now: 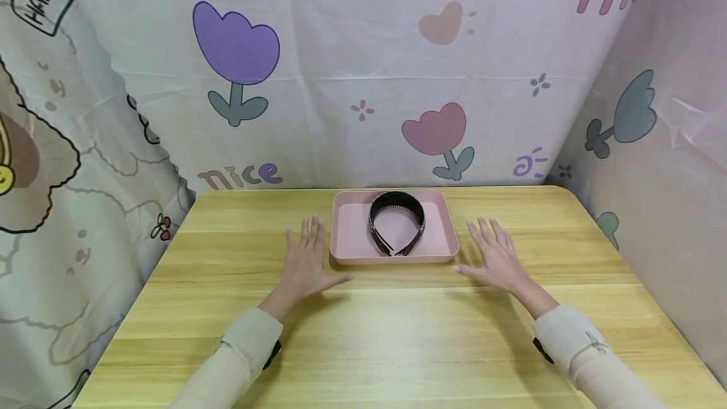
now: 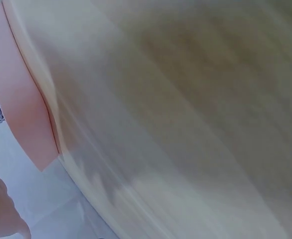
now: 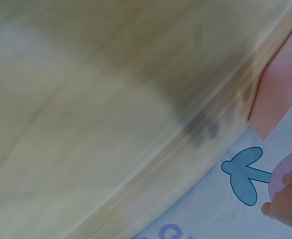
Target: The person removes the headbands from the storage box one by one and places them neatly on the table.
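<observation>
A black headband [image 1: 413,204] with toothed inner edge lies in a shallow pink tray [image 1: 352,256] toward the back of the table. To the left of the tray, my left hand [image 1: 305,270] is held with fingers straight and thumb spread toward the tray. My right hand [image 1: 497,260] mirrors it on the right side, its fingers spread and thumb pointing inward. Neither hand holds anything. In the left wrist view, the tray's side [image 2: 24,94] and part of the left hand [image 2: 1,204] show at the left edge. The right wrist view catches the right hand [image 3: 290,199] near its right edge.
The wooden table [image 1: 386,339] ends at a printed cloth backdrop [image 1: 341,30] right behind the tray. More printed cloth hangs along the left [image 1: 96,257] and right sides. Both forearms wear light sleeves [image 1: 244,346] and cast shadows on the wood.
</observation>
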Action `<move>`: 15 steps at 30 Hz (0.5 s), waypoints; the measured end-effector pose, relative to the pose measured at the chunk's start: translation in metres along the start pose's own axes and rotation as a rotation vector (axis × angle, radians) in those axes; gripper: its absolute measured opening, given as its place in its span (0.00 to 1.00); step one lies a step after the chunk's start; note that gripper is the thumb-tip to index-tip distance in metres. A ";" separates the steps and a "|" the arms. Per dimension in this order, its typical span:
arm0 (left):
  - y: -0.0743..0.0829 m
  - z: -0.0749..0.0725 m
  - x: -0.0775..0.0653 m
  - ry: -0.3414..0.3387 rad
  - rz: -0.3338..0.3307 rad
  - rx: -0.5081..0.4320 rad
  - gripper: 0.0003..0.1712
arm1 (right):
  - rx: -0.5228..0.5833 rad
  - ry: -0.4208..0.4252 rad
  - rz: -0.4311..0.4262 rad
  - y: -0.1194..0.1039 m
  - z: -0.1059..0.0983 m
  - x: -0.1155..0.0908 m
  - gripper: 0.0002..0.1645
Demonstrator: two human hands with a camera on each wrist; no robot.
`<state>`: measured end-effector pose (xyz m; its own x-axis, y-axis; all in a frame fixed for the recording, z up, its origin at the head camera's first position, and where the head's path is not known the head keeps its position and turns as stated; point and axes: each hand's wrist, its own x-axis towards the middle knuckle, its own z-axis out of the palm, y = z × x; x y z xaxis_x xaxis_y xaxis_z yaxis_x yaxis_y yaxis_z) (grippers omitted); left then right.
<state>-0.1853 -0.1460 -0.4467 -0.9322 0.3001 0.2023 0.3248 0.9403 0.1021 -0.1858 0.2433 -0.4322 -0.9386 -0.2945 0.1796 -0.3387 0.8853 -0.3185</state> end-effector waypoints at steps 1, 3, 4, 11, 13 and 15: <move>0.000 0.000 0.002 -0.001 0.003 -0.004 0.73 | 0.006 0.004 0.000 -0.001 0.000 0.001 0.62; 0.001 0.000 0.005 -0.005 0.004 -0.013 0.73 | 0.015 0.013 0.000 -0.003 -0.001 0.005 0.61; 0.002 0.000 0.006 -0.008 0.004 -0.019 0.73 | 0.020 0.019 0.000 -0.004 -0.001 0.006 0.60; 0.005 0.001 0.015 -0.019 -0.009 -0.025 0.71 | 0.093 0.068 -0.025 -0.013 -0.003 0.023 0.57; 0.005 0.001 0.017 -0.031 -0.016 -0.034 0.71 | 0.126 0.076 -0.030 -0.016 -0.002 0.028 0.56; 0.005 0.003 0.020 -0.044 -0.027 -0.046 0.72 | 0.155 0.081 -0.033 -0.019 -0.003 0.034 0.55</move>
<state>-0.2030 -0.1347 -0.4445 -0.9465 0.2827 0.1557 0.3057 0.9399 0.1522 -0.2110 0.2179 -0.4178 -0.9205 -0.2871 0.2650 -0.3814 0.8075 -0.4500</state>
